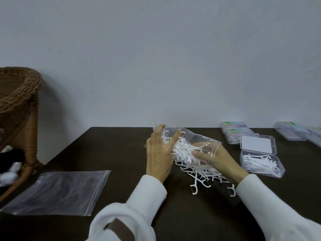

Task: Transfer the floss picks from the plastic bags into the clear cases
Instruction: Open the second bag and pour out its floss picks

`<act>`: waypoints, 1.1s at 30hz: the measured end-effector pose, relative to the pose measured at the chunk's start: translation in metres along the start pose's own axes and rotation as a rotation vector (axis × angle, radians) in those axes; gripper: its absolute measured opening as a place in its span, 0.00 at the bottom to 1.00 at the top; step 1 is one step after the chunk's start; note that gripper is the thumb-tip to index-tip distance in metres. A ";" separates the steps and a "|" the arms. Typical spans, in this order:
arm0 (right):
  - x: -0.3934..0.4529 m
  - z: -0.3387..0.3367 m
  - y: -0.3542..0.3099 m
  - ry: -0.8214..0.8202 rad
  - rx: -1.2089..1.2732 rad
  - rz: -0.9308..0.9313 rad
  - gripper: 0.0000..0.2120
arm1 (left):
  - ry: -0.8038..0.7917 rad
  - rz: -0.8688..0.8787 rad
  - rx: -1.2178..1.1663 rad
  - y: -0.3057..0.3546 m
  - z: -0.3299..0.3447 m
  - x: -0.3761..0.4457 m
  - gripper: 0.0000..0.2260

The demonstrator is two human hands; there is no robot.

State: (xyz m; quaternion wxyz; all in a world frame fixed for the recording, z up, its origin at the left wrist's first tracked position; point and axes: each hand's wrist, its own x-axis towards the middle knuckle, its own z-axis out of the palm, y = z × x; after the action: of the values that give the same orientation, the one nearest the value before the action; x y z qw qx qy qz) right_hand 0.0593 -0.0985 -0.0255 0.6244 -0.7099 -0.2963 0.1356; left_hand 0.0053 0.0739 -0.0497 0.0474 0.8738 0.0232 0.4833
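Head view: a wicker chair (19, 94) stands far left beside the dark table (111, 153), where an empty plastic bag (57, 192) lies flat. Both hands grip a second bag (196, 138) — left hand (159, 153) at its upper end, right hand (217, 157) at its mouth — with floss picks (199, 173) spilling beneath. Just right sits an open clear case (260, 162) holding picks; closed cases (234, 129) lie behind

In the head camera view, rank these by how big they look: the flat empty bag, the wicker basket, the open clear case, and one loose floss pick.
1. Flat empty bag, nearest the camera, which flatters it.
2. Wicker basket, cut off by the frame, so this place is unsure.
3. Open clear case.
4. Loose floss pick.
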 end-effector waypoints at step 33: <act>0.000 -0.034 0.009 0.052 -0.499 0.032 0.13 | -0.065 -0.590 -0.015 -0.031 -0.011 0.003 0.26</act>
State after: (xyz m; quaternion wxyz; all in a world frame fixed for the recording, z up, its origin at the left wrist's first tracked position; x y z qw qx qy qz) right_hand 0.0806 -0.1263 -0.0282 0.4348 -0.8500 -0.2932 0.0500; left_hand -0.0022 0.1057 -0.0449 0.1930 0.8440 0.2711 0.4206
